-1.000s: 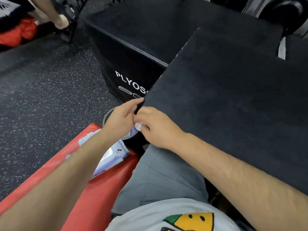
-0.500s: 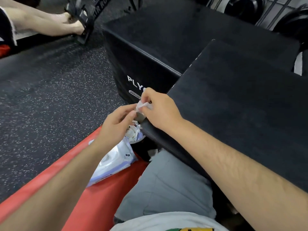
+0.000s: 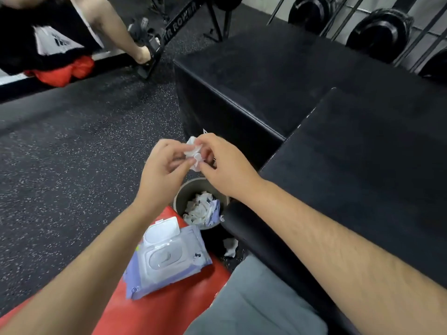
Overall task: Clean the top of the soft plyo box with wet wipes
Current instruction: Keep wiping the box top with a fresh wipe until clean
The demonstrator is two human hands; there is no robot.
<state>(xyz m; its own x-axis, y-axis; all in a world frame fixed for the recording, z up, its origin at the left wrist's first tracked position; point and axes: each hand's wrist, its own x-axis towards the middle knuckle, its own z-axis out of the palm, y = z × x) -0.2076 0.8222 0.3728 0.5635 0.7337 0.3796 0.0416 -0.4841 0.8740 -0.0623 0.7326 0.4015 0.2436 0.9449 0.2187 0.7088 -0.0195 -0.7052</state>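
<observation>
We're holding a crumpled wipe between both grips: the left grip is pinching it from 9 o'clock and the right grip from 3 o'clock, fingers curled onto it. The wipe is hanging in the air, off the box, which is sitting at 3 o'clock with our right forearm crossing its near corner. The bin is sitting right below the grips, stuffed with used wipes. The pack is lying on the red surface at 7 o'clock from the bin, lid flipped open. One scrap is lying on the floor at 5 o'clock from the bin. A second box is standing at 12 o'clock.
</observation>
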